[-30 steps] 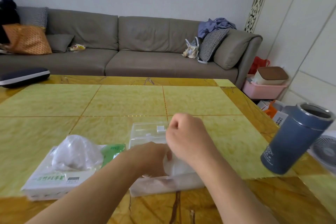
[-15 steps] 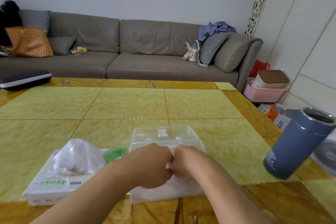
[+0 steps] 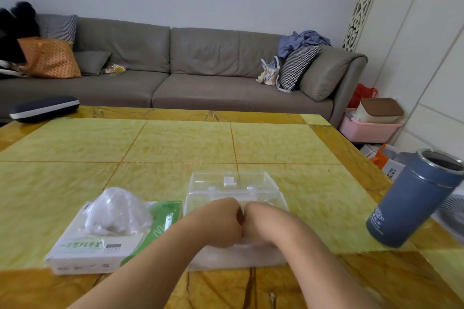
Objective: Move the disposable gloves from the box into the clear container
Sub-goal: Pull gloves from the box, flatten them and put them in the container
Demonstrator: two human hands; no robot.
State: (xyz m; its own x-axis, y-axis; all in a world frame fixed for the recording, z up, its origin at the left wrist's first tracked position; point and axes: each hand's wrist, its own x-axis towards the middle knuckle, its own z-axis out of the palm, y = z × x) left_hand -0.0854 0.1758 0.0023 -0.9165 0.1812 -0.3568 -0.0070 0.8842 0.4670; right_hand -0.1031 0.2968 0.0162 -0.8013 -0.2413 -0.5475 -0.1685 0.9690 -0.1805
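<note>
A tuft of gloves (image 3: 116, 211) is seen standing out of the box (image 3: 100, 246), so much is judged left to move. Both fists, left hand (image 3: 221, 223) and right hand (image 3: 261, 223), are pressed together into the container (image 3: 234, 192); whether gloves are gripped cannot be told. A yellow table (image 3: 175, 143), a flask (image 3: 414, 199) and a sofa (image 3: 200, 70) are seen around.

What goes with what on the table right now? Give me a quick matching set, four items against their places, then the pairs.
Items:
1. glove box
2. clear container
3. blue tumbler
4. dark case

Places:
A. far left corner of the table
B. right edge of the table
C. under both hands
D. left of the container, a wad of gloves bulging from its top

Pairs: 1-D, 2-C, 3-B, 4-A
</note>
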